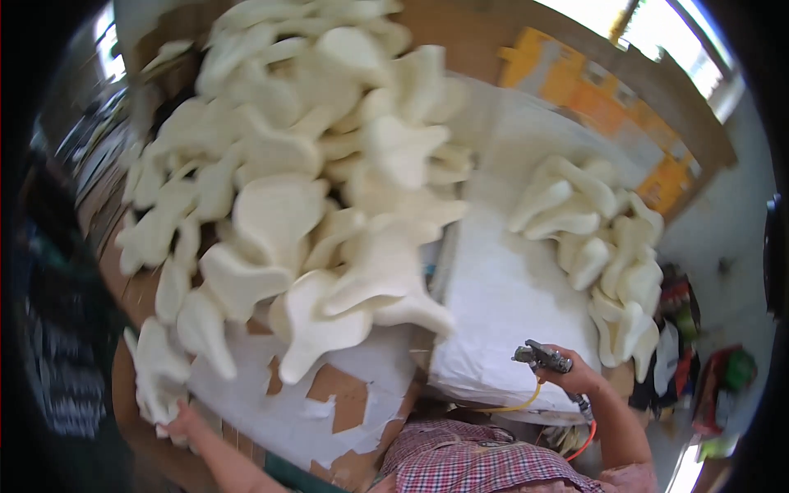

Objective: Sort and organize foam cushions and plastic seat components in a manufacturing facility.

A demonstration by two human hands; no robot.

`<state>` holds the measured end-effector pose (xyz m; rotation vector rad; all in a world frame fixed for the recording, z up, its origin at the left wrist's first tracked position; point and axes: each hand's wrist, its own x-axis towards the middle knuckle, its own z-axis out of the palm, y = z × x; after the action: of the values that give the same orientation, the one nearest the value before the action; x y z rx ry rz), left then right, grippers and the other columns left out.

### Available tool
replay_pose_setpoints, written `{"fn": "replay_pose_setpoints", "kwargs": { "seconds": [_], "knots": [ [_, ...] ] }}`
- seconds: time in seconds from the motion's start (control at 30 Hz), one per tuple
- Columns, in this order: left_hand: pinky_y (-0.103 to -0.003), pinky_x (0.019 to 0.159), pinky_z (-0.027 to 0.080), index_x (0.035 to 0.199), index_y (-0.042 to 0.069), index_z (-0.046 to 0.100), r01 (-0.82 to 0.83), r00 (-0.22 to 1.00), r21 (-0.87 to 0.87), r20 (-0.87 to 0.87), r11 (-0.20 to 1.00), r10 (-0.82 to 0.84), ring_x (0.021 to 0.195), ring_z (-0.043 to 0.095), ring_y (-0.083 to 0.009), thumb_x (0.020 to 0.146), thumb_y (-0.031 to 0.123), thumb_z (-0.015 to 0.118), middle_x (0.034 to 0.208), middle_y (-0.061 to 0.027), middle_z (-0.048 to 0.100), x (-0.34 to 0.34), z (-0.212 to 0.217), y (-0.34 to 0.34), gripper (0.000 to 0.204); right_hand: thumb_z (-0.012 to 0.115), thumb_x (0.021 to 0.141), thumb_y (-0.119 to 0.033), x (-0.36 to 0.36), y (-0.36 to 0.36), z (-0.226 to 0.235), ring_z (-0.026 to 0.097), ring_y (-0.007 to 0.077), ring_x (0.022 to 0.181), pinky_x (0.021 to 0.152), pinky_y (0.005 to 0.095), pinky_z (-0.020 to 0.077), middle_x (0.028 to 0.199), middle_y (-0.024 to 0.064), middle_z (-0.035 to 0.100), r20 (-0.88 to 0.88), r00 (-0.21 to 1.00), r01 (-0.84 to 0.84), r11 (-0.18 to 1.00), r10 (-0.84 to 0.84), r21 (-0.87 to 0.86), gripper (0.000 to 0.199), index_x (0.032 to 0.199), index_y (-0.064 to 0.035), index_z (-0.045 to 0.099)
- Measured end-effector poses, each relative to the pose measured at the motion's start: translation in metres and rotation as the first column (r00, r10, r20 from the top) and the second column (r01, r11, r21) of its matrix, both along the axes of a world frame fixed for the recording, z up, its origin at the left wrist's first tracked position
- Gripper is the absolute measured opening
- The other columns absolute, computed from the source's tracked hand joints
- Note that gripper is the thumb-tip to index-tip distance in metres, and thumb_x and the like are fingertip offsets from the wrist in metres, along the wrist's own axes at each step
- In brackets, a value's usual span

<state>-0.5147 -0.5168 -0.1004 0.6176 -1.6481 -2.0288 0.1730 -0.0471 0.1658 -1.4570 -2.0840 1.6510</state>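
My left hand [182, 421] reaches out at the lower left and grips a cream foam piece [158, 374] at the near edge of a large heap of similar cream foam shapes [312, 181]. My right hand [575, 378] at the lower right holds a grey metal spray gun [542, 357] with a yellow hose [514, 407] and an orange hose [585, 444] trailing down. The gun's nozzle points left over a white-coated work surface [501, 304]. A smaller pile of cream foam shapes [604, 246] lies on the right side of that surface.
The big heap rests on cardboard crusted with white residue [329, 403]. An orange and yellow panel [592, 90] leans at the back right. Coloured clutter [723, 378] sits on the floor at the right. My checked shirt [477, 464] fills the bottom middle.
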Motion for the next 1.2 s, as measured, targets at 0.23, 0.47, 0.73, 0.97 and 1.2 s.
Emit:
{"fn": "replay_pose_setpoints", "kwargs": {
  "seconds": [0.23, 0.47, 0.73, 0.97, 1.2],
  "knots": [
    [-0.039, 0.075, 0.051, 0.122, 0.002, 0.038, 0.34, 0.937, 0.447, -0.086, 0.827, -0.339, 0.094, 0.053, -0.0318, 0.083, 0.028, 0.054, 0.124, -0.0155, 0.039, 0.082, 0.097, 0.254, 0.049, 0.065, 0.077, -0.007, 0.142, -0.006, 0.159, 0.053, 0.0126, 0.079, 0.073, 0.0277, 0.045, 0.085, 0.0036, 0.058, 0.396, 0.871, 0.123, 0.91, -0.29, 0.396, 0.04, 0.115, -0.0079, 0.052],
    [-0.032, 0.069, 0.049, 0.085, 0.006, 0.06, 0.779, 0.031, 0.594, -0.354, -0.199, -0.935, 0.065, 0.054, -0.0164, 0.088, 0.019, 0.049, 0.074, -0.0039, 0.059, 0.336, 0.154, 0.597, 0.017, 0.067, 0.074, -0.009, 0.231, -0.025, 0.206, 0.058, 0.0154, 0.074, 0.07, 0.0291, 0.0486, 0.085, 0.0073, 0.06, -0.416, 0.716, 0.698, 0.595, -0.561, 0.398, 0.057, 0.125, 0.0017, 0.044],
    [-0.055, 0.083, 0.044, 0.129, 0.006, 0.031, 0.464, -0.474, 0.881, 0.165, -0.087, -0.865, 0.098, 0.049, -0.0403, 0.079, 0.04, 0.061, 0.112, -0.0187, 0.047, 0.691, 0.197, 0.814, 0.068, 0.073, 0.067, -0.015, 0.311, 0.024, 0.201, 0.061, 0.019, 0.071, 0.064, 0.0293, 0.0486, 0.086, 0.0116, 0.061, -0.513, 0.717, 0.672, 0.664, -0.472, 0.328, 0.061, 0.119, 0.0056, 0.048],
    [-0.051, 0.088, 0.044, 0.128, 0.008, 0.036, 0.503, -0.477, 0.824, 0.012, -0.261, -0.879, 0.11, 0.049, -0.0323, 0.08, 0.004, 0.048, 0.123, -0.0136, 0.047, 0.685, 0.168, 0.776, 0.05, 0.07, 0.068, -0.011, 0.301, 0.082, 0.171, 0.062, 0.024, 0.077, 0.071, 0.0333, 0.0482, 0.087, 0.0156, 0.061, -0.669, 0.687, 0.552, 0.803, -0.284, 0.226, 0.053, 0.114, 0.008, 0.051],
    [-0.035, 0.083, 0.047, 0.14, 0.012, 0.027, 0.863, -0.499, 0.258, 0.293, -0.435, -0.816, 0.109, 0.051, -0.023, 0.066, -0.008, 0.052, 0.125, -0.0097, 0.048, 0.551, 0.17, 0.606, 0.08, 0.063, 0.078, 0.004, 0.24, 0.098, 0.122, 0.057, 0.0112, 0.082, 0.072, 0.0252, 0.0459, 0.093, 0.0061, 0.061, -0.465, 0.862, 0.256, 0.965, -0.201, 0.056, 0.047, 0.121, -0.0001, 0.047]
  ]
}}
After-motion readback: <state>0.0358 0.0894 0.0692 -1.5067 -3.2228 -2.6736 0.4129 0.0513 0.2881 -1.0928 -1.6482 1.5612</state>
